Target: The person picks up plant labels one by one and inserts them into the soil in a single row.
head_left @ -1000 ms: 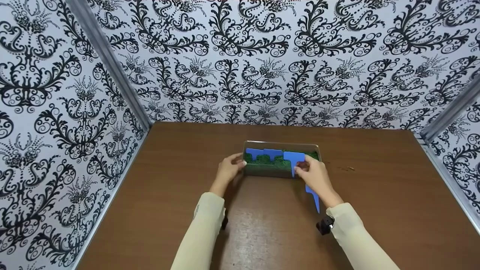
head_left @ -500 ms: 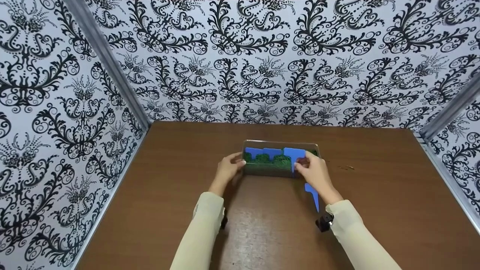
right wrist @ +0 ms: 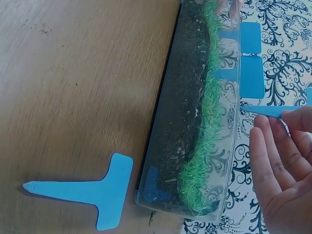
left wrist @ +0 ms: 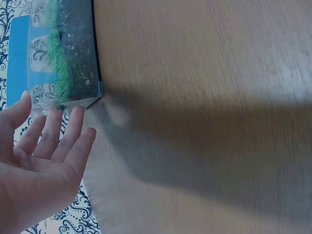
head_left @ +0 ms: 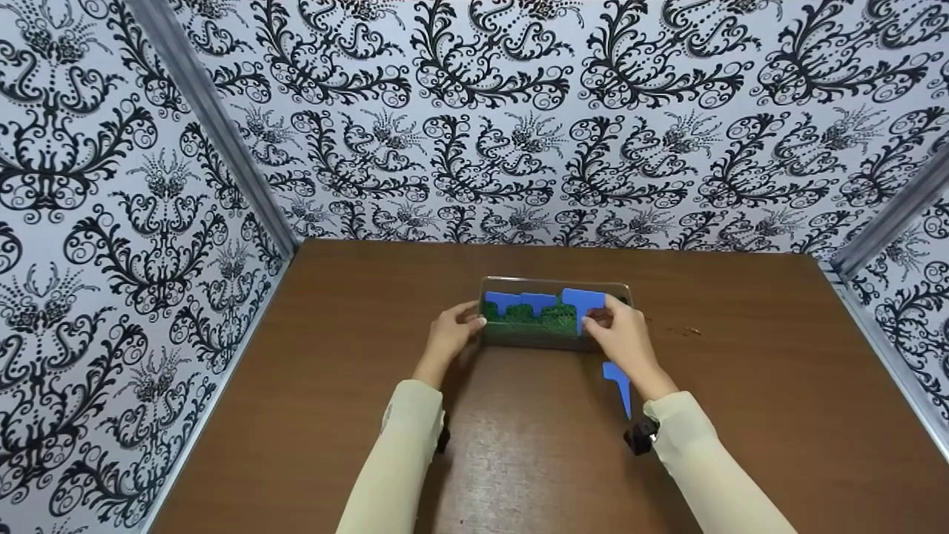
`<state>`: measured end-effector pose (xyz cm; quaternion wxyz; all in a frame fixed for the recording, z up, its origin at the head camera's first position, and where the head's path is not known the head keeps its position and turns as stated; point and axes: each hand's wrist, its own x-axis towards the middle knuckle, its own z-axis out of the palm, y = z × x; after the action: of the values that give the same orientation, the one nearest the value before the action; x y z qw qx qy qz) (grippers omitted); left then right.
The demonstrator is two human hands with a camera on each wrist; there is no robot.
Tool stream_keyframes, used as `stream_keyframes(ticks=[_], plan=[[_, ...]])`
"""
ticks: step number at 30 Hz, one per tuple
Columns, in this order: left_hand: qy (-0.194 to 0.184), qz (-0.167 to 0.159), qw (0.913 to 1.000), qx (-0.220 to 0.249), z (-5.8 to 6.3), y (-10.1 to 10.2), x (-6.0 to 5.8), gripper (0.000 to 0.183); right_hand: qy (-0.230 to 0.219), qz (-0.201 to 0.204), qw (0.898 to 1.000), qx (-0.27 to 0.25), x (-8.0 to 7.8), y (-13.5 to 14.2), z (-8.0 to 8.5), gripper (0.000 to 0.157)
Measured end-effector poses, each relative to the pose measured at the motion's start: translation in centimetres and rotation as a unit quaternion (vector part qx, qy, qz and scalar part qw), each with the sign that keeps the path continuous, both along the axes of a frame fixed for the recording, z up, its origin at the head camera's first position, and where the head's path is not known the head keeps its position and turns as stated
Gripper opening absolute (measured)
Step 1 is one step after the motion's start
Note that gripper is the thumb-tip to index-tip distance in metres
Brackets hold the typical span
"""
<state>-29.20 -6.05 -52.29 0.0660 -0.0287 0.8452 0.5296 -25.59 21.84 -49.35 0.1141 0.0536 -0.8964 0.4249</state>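
Observation:
A clear plastic box [head_left: 530, 340] holds dark soil and green grass [right wrist: 210, 105]. Two blue T-shaped plant labels, a left one [head_left: 504, 300] and a middle one [head_left: 540, 302], stand in the grass. My left hand [left wrist: 46, 153] touches the box's left end, its fingers extended and loosely spread. Between thumb and fingers, my right hand [head_left: 623, 334] pinches another blue plant label [head_left: 583, 299]. That label's pointed stem hangs down at the right part of the box; the right wrist view puts its tip near the rim. A loose blue label [right wrist: 92, 192] lies flat on the table before the box.
The brown wooden table [head_left: 511, 445] carries a few small crumbs [head_left: 689, 331] right of the box. Patterned black-and-white walls [head_left: 504, 148] rise behind and at the sides, with metal posts at the corners.
My right hand has raised the pinched label slightly, so its head sits higher over the box. The left hand keeps its place at the box's end.

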Motion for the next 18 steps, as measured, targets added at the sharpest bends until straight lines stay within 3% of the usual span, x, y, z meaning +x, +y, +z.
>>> stream_keyframes(ticks=[18], plan=[[0.005,0.001,1.0,-0.004,-0.01,-0.05,-0.04,0.043,0.013,-0.005,1.0,0.001,-0.59,0.04,0.02,0.011]])
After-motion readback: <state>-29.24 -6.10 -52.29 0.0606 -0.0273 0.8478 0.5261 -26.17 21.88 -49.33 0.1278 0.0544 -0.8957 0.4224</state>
